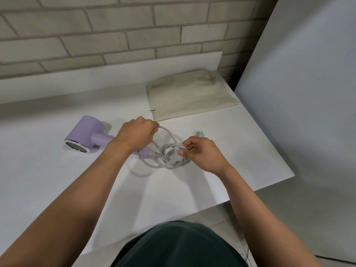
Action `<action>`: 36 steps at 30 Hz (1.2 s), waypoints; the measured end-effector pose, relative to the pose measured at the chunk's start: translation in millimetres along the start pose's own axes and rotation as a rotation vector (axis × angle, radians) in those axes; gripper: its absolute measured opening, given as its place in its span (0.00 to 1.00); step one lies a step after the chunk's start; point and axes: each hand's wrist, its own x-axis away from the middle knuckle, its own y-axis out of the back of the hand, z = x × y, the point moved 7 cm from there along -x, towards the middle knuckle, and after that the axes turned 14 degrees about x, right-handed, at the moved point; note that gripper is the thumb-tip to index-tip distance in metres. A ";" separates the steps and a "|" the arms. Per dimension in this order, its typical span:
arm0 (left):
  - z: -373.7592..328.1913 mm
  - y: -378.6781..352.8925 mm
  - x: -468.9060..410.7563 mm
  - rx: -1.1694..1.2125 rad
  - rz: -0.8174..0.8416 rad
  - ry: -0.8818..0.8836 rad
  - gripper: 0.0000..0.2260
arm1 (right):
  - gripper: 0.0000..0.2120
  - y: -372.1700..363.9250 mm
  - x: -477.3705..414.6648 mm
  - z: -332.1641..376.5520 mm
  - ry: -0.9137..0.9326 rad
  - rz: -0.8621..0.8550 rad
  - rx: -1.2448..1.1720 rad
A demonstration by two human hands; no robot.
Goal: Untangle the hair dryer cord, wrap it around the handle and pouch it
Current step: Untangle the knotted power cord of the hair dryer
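Observation:
A lilac hair dryer [86,134] lies on its side on the white table [57,180], nozzle toward me, handle pointing right. Its white cord [169,155] is bunched in tangled loops at the end of the handle. My left hand [134,134] crosses over the handle and is closed on one raised loop of the cord. My right hand [202,153] pinches the coiled bundle on its right side. The white plug [200,133] lies on the table just beyond my right hand. A beige cloth pouch [190,95] lies flat behind the cord.
A pale brick wall [115,31] runs behind the table. The table's right edge [273,151] slants close to the pouch and plug, with a large white panel [308,93] beyond it. A thin white cable [245,255] lies on the floor by my right arm.

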 end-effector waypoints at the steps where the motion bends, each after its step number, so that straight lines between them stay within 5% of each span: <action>1: 1.6 -1.8 0.9 0.013 -0.010 0.028 0.12 | 0.07 0.2 -0.1 2.9 0.016 0.002 0.021; 6: 2.6 -2.7 4.3 0.093 -0.045 0.066 0.17 | 0.04 2.0 -1.9 12.0 0.055 -0.012 0.047; 10: -32.0 0.5 12.4 0.161 -0.055 -0.285 0.28 | 0.03 6.8 -0.2 10.9 0.055 -0.030 -0.015; 15: -55.5 1.8 17.5 0.036 -0.101 -0.630 0.18 | 0.03 7.9 4.0 9.3 0.057 -0.061 -0.086; 19: -46.6 9.0 15.8 0.035 -0.098 -0.444 0.23 | 0.04 12.0 2.4 5.6 0.015 -0.100 -0.139; 24: -23.6 19.4 10.1 0.114 -0.296 -0.184 0.12 | 0.04 17.3 0.8 11.2 0.024 -0.130 -0.129; 27: -13.6 11.5 6.2 0.164 -0.247 -0.068 0.13 | 0.04 17.7 -2.3 13.8 0.023 -0.123 -0.074; 29: -15.6 4.7 5.5 0.235 -0.187 -0.104 0.15 | 0.04 15.5 -2.4 15.3 0.023 -0.105 -0.056; 33: -42.8 1.2 11.0 0.170 -0.075 -0.484 0.17 | 0.03 11.9 -0.7 12.8 0.017 -0.090 -0.075; 36: -46.4 2.8 12.2 0.149 -0.010 -0.431 0.11 | 0.04 10.8 0.4 11.1 0.013 -0.094 -0.064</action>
